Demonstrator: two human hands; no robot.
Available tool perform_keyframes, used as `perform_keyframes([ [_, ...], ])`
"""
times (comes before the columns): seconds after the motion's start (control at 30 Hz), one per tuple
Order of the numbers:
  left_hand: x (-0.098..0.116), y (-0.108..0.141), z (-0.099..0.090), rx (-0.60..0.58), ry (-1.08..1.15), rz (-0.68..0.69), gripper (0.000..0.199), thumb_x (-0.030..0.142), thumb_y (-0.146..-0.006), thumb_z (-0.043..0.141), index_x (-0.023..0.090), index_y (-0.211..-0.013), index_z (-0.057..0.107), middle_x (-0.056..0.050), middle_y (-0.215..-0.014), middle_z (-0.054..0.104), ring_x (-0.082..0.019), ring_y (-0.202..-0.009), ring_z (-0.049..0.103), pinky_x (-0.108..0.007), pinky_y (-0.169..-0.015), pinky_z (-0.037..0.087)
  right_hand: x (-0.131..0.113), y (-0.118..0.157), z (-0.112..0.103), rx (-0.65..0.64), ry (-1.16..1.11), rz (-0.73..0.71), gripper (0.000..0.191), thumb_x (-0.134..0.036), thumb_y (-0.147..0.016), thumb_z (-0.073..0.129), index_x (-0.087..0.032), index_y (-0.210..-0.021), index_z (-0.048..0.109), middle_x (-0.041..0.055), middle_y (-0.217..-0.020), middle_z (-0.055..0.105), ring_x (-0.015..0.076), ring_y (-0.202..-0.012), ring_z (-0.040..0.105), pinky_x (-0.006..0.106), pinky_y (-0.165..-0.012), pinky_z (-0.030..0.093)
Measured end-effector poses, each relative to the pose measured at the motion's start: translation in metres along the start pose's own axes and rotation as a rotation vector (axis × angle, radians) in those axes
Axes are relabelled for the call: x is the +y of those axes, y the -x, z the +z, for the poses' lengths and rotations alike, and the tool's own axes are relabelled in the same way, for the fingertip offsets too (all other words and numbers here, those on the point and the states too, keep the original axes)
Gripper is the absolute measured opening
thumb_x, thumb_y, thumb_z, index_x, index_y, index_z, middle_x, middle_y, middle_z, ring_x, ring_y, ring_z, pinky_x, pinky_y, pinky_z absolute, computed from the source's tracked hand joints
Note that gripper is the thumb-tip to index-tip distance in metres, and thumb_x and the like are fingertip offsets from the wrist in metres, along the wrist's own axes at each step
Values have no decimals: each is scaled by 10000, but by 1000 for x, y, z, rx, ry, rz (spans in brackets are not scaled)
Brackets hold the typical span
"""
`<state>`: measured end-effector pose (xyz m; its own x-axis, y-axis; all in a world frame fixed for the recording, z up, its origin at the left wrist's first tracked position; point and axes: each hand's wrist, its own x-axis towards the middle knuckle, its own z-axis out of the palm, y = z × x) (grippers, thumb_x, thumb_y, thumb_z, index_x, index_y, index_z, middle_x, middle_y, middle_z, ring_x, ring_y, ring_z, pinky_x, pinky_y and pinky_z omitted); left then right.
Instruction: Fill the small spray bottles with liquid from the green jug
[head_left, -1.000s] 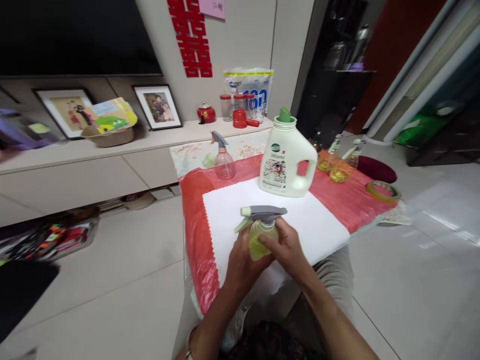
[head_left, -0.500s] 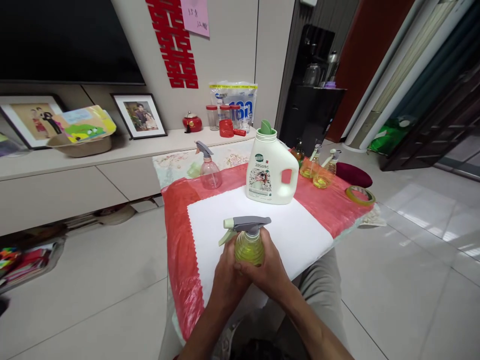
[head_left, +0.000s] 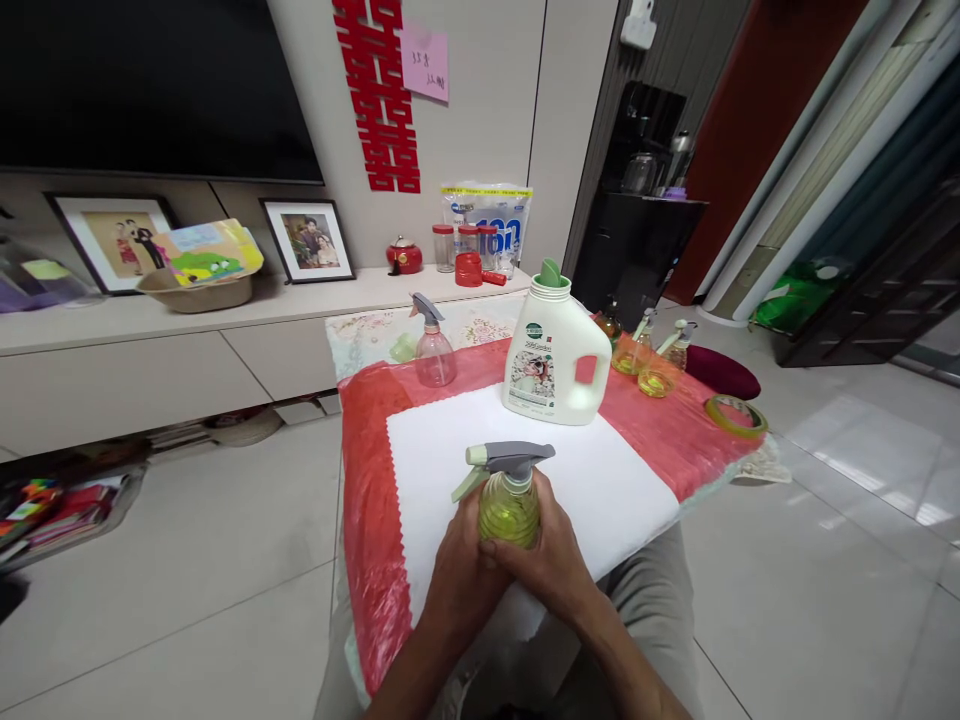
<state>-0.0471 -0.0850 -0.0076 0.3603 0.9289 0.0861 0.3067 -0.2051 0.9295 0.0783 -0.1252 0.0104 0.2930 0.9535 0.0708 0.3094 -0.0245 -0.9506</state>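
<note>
Between my left hand and my right hand is a spray bottle with yellow-green liquid, held upright near the table's front edge. Both hands wrap round its body, left on one side and right on the other. Its grey spray head with a pale green nozzle and trigger points left, free of my fingers. The bottle's base is hidden by my hands. Beyond it a large cream detergent jug with a green spout stands on the white cloth. A pink clear spray bottle with a grey head stands behind to the left.
Red plastic sheeting covers the table. At the right are several bottles with yellow liquid and a roll of tape. Behind, a low cabinet bears framed photos, a basket, red-lidded jars and a red pot.
The camera view has shifted, so the whole scene sits slightly farther right and lower. Both hands keep the same hold on the spray bottle.
</note>
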Motion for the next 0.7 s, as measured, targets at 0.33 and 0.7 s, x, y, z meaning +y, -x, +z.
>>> perform_keyframes([
  [0.33,-2,0,-1,146,-11,-68,713,346,-657,720,149,-1320,547,-167,-1270,666,-359,-1181,637,-500,-988,526,8,4,10,153,256,-269,875,-303,-745,693,-169,-1528,325,129,-1432,460,236,-1357,445,386,-1145,443],
  [0.7,-10,3,5,173,-39,-29,519,343,-729,654,182,-1215,571,-138,-1230,657,-317,-1143,636,-465,-980,519,16,1,9,110,314,-234,927,-354,-748,682,-179,-1564,279,123,-1491,448,262,-1351,503,404,-1091,501],
])
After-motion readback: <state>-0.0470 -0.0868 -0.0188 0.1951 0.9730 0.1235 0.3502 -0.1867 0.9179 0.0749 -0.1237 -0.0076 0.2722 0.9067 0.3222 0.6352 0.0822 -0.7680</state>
